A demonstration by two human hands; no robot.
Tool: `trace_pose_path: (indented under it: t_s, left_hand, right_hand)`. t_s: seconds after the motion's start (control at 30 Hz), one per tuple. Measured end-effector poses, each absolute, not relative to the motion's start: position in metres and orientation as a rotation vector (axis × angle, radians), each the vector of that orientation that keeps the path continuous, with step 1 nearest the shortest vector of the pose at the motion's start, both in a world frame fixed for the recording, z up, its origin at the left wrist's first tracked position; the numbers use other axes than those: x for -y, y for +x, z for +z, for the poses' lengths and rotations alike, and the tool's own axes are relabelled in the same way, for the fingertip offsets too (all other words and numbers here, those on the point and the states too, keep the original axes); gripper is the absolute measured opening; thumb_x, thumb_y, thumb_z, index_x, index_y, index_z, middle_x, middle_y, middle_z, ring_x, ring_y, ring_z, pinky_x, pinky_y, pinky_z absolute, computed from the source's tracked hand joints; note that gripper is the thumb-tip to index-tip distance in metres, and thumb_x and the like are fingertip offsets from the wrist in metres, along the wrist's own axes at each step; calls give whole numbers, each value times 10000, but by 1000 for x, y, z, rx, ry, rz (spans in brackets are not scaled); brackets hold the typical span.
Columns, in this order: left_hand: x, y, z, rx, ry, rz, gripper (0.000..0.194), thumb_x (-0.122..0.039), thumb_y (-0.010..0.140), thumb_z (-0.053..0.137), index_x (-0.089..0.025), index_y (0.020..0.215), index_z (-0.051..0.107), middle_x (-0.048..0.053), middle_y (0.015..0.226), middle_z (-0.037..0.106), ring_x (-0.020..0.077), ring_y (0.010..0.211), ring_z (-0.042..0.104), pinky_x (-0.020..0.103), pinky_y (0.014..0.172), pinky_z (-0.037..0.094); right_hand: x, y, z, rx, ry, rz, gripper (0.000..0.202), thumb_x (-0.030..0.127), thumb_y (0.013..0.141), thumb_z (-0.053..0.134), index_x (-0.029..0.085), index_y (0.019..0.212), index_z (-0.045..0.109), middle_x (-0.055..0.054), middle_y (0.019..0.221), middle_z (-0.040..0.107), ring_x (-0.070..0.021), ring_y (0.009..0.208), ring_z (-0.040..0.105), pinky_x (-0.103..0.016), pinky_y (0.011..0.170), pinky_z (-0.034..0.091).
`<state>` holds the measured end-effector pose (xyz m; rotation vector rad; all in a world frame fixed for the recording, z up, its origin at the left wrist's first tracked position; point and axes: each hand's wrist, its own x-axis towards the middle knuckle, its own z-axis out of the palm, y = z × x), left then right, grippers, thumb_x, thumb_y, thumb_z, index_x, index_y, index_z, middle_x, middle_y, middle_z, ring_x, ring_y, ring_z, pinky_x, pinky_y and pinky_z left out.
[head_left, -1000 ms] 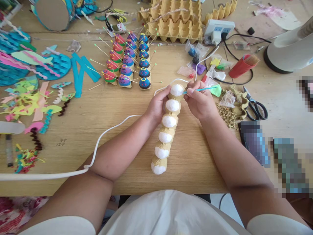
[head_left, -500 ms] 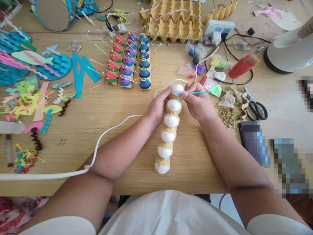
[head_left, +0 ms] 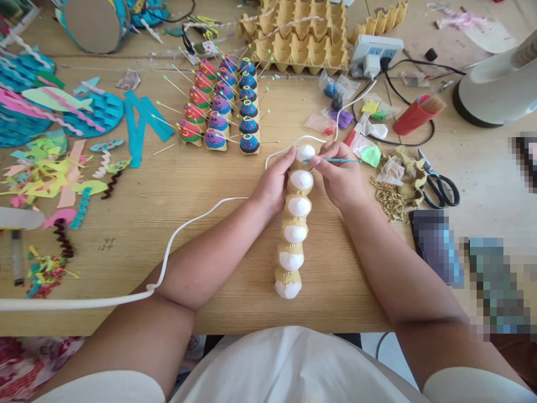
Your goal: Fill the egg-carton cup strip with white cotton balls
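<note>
A strip of egg carton lies lengthwise in front of me, its several bumps capped with white clay. My left hand grips the strip's far end from the left side, fingers closed around the edge. Pinched in my right hand is a thin blue stick-like tool. Its tip meets the lower edge of the white cap on the farthest bump. The fingers partly hide that bump's sides.
Three painted egg-carton rows with pins stand beyond my left hand. A white cable crosses the table. Scissors, clay bags and a red cup are at right. Paper scraps lie left; egg trays sit behind.
The strip's near end has swung a little to the right, so it lies straighter. Both hands stay at the far bump, and the blue tool has shifted slightly.
</note>
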<state>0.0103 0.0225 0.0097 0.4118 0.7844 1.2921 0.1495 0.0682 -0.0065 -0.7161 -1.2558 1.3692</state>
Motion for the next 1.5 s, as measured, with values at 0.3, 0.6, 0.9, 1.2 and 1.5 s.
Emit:
trace_pose_path:
  t_s: [0.3,0.6,0.9,1.2,1.5]
  left_hand:
    - [-22,12,11,-823,424,1335,304,-553,980,791,-271,866,781,59,805,810,312,1031,780,391,814,583]
    - [-23,9,11,-803,265,1276,268,-580,973,779,-341,851,782,46,741,810,383,1270,716,437,943,527]
    - [-22,10,15,-814,336,1279,354,-666,923,793,-351,763,759,59,725,790,389,1284,661,456,963,466]
    - [-23,11,12,-776,190,1304,322,-633,964,779,-328,858,776,53,769,806,344,1207,725,420,927,512]
    - [-22,10,16,-785,269,1275,261,-563,951,809,-340,825,759,54,762,808,387,1249,696,433,929,509]
  right_hand:
    - [-68,150,-6,1273,-682,1367,679,662,640,1056,229,717,539,57,811,488,-98,745,488,-278,727,464]
    - [-61,147,-1,1240,-811,1279,660,640,650,1055,249,731,530,46,820,474,-119,747,474,-301,733,474]
    - [-63,148,0,1210,-784,1361,699,651,585,1076,244,716,523,48,818,499,-120,758,487,-296,739,482]
    - [-61,146,1,1220,-775,1335,683,654,615,1064,243,723,530,46,813,476,-119,764,485,-297,741,492]
    - [-65,148,-5,1206,-770,1366,663,632,607,1076,245,726,551,53,805,498,-113,746,480,-297,735,489]
